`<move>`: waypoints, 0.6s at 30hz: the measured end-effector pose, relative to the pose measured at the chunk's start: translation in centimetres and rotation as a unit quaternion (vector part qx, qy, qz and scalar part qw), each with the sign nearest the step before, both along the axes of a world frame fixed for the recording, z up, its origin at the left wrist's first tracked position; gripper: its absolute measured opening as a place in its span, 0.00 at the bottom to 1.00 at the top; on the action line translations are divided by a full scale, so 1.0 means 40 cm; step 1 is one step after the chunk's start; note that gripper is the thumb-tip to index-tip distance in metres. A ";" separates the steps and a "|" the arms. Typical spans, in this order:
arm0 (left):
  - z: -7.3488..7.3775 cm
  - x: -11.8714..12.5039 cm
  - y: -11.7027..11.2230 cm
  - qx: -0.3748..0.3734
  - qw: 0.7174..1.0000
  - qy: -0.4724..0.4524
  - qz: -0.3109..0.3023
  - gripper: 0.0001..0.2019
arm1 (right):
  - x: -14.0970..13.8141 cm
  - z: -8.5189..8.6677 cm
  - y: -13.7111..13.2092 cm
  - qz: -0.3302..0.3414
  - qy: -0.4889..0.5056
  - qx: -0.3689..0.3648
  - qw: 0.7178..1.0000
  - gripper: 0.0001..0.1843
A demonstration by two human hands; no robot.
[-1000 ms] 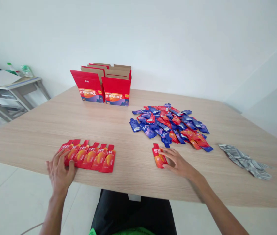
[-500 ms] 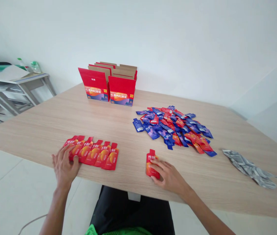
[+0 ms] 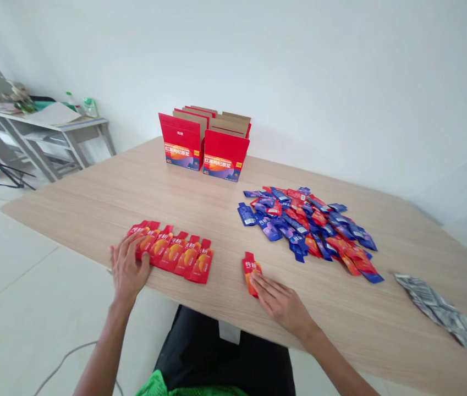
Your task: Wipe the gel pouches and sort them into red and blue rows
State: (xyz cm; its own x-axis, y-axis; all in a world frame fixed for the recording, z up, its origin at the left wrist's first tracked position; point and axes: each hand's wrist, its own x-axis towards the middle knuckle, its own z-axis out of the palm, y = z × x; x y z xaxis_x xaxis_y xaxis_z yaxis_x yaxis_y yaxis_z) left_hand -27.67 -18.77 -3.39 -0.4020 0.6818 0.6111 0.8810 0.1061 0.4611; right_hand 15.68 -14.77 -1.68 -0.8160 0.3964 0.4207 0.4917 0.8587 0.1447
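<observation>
Left fingers (image 3: 131, 252) spread flat on six-sachet row (image 3: 183, 258); right fingers (image 3: 264, 286) flat, pressing one sachet (image 3: 250, 269).

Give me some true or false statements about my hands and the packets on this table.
1. The right hand lies flat, its fingers on a single red sachet. True.
2. A mixed pile of red and blue sachets lies beyond that hand, to its right. True.
3. The left hand rests on the mixed pile. False: it lies on the left end of the row of red sachets.
4. The two red boxes are shut. False: both stand open, flaps up, at the far side of the table.
</observation>
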 end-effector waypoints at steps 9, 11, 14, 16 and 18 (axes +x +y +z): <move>0.000 -0.009 -0.009 0.017 0.999 -0.049 0.015 0.21 | -0.281 0.106 0.086 -0.039 0.157 -0.023 0.987 0.26; -0.005 -0.018 -0.011 0.020 0.998 -0.059 0.029 0.22 | -0.389 0.119 0.097 -0.029 0.145 -0.050 0.988 0.24; -0.017 -0.035 -0.016 0.035 0.996 -0.077 0.027 0.24 | -0.558 0.121 0.097 -0.021 0.092 -0.091 0.991 0.23; -0.023 -0.044 -0.020 0.042 0.995 -0.086 0.015 0.25 | -0.660 0.115 0.088 -0.018 0.046 -0.106 0.993 0.23; -0.028 -0.048 -0.024 0.046 0.995 -0.085 0.005 0.27 | -0.744 0.106 0.073 -0.011 0.004 -0.114 0.993 0.24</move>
